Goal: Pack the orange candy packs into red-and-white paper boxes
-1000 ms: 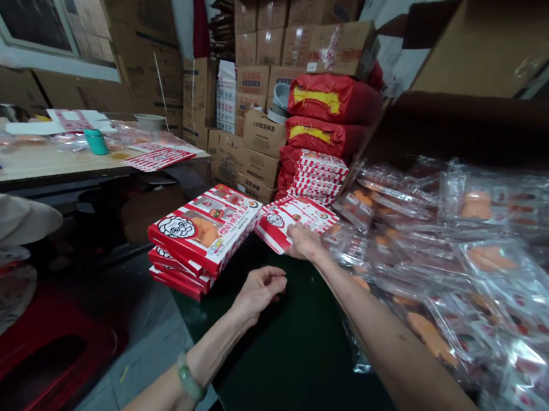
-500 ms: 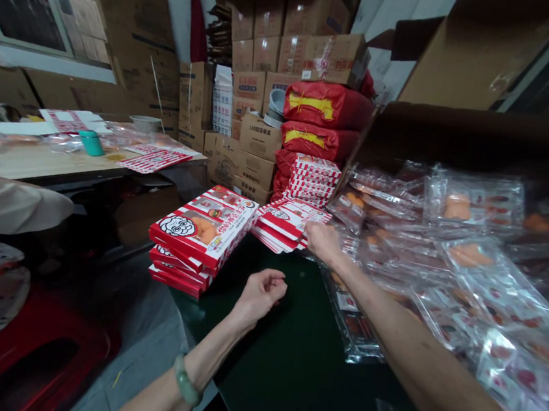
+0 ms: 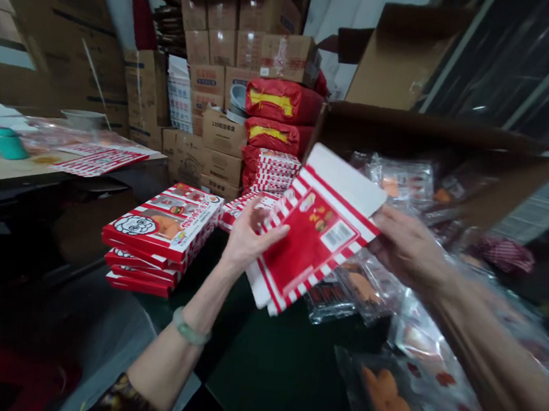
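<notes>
A: R hand (image 3: 410,249) – on what?
B: Flat red-and-white striped paperboard carton (image 3: 318,230), held up over clear plastic bags of orange food (image 3: 368,287). Fingers (image 3: 390,227) pinch its right edge.
A: L hand (image 3: 251,239)?
B: Open, fingers spread, right by the left edge.
A: Handling?
B: Light, thin, bends easily – hold by the edges.
A: Stack of red printed cartons (image 3: 158,232)?
B: Left, on dark green table (image 3: 281,376).

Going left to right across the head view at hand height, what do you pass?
Teal cup, stack of red-and-white boxes, left hand, flat red-and-white box, right hand.
</notes>
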Tool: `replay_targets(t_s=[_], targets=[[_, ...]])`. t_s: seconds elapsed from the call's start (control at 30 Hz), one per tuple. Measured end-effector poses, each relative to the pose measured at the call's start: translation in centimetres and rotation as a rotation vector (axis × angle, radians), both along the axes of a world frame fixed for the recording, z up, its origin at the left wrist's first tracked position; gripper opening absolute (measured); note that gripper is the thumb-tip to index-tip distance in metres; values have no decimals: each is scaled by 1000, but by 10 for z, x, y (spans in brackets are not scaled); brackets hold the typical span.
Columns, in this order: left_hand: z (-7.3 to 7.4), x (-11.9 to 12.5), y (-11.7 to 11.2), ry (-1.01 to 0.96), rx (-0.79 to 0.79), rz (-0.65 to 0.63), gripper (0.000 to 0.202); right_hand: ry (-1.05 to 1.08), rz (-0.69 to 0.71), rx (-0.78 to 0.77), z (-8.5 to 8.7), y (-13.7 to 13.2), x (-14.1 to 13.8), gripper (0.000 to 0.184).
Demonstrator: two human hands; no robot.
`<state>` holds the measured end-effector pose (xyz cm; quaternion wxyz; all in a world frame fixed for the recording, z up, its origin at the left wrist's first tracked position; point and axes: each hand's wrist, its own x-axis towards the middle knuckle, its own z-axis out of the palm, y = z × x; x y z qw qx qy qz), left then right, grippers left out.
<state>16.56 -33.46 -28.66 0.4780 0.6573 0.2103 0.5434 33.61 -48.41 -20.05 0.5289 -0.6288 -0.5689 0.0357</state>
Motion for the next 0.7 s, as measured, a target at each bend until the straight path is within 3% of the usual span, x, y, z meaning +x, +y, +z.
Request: replay_targets(t_s=[0.07,0.1,0.17,0.23,0.27,0.37,0.43,0.5,0.6,0.7], targets=[[-11,5,-6,51,-238,-303,56,124,27,-91,-22,-17,3,25],[-19,8,-11,57,-318,-375,47,105,-23,-127,-32,-25,3,26],[-30,12,-26,54,-374,-394,37,-30,-275,-75,-46,-41,2,25],[-34,15,-42,87,-313,-387,30,-255,-522,63,-52,-55,-5,20],[-33,15,-50,110,-255,-395,26,-377,-569,109,-53,-61,-10,18],[-23,17,-66,146,-37,-409,21,-677,-485,-4,-56,-68,-21,19],[-16,18,-72,144,75,-404,20,-672,-402,-188,-57,-66,-22,25],[-12,19,-73,143,130,-397,21,-623,-414,-283,-55,-63,-19,38],[-10,18,-71,181,190,-413,22,-641,-445,-245,-45,-61,-16,45],[-11,17,-68,196,270,-465,21,-620,-354,-269,-31,-62,-18,35]])
